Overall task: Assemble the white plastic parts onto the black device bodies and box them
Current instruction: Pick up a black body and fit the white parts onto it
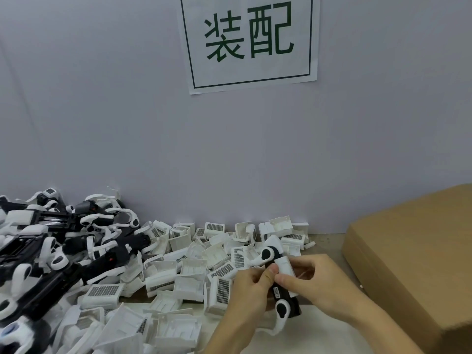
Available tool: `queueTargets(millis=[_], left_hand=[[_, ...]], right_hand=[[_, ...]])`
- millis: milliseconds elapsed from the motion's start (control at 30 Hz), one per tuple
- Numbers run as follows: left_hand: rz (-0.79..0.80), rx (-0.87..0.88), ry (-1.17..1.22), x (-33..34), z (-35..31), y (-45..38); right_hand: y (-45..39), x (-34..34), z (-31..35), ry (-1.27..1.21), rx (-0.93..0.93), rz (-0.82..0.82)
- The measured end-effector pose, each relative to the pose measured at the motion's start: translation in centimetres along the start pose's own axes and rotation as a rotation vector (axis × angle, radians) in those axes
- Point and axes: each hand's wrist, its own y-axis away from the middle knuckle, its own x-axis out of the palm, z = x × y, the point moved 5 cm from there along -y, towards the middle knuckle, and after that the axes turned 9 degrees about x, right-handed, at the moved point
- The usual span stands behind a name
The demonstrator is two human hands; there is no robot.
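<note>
Both hands met over the bench just left of the cardboard box (419, 259). The left hand (249, 295) curled round the black device body (286, 293), thumb pressed on its upper face. The right hand (316, 282) pinched the white plastic part (284, 268) seated on that body. Further left of the box lay a loose heap of white plastic parts (184, 272), and beyond it a pile of black device bodies (51, 251). A paper sign (249, 42) hung on the wall above, left of the box.
</note>
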Motion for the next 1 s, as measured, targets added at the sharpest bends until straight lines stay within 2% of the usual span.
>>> queueTargets(millis=[67,167,233,400,467,533,633,700,767,867,1000], left_hand=[[-0.020,-0.009,0.020,-0.4,-0.1,0.0],[0.038,-0.047,0.072,-0.3,0.2,0.0],[0.075,-0.043,0.052,-0.1,0.3,0.1],[-0.026,0.023,0.067,-0.5,0.3,-0.3],[-0.040,0.023,0.109,-0.6,0.2,-0.3],[-0.020,0.014,0.138,-0.6,0.0,-0.3],[0.020,0.002,0.126,-0.5,0.1,-0.1],[0.037,0.002,0.106,-0.3,0.1,0.0],[-0.006,0.020,0.104,-0.3,0.1,0.0],[-0.154,0.049,0.137,-1.1,0.1,-0.2],[-0.278,0.057,0.261,-2.2,-0.1,-0.3]], right_hand=[[-0.2,0.3,-0.1,-0.004,0.012,-0.018],[0.2,-0.6,-0.9,-0.162,0.117,0.136],[0.5,-1.1,-1.3,-0.201,0.143,0.171],[-0.3,0.7,-0.8,-0.106,0.012,-0.118],[-0.5,1.1,-0.6,-0.108,-0.015,-0.158],[-0.6,0.7,-1.0,-0.187,0.035,-0.102],[-0.2,-0.5,-1.8,-0.278,0.095,0.068],[0.0,-0.9,-2.0,-0.276,0.099,0.085],[-0.1,-0.7,-1.9,-0.238,0.070,-0.041],[-0.3,0.7,-1.2,-0.126,-0.013,-0.259],[-0.6,1.3,-0.8,-0.065,-0.072,-0.366]])
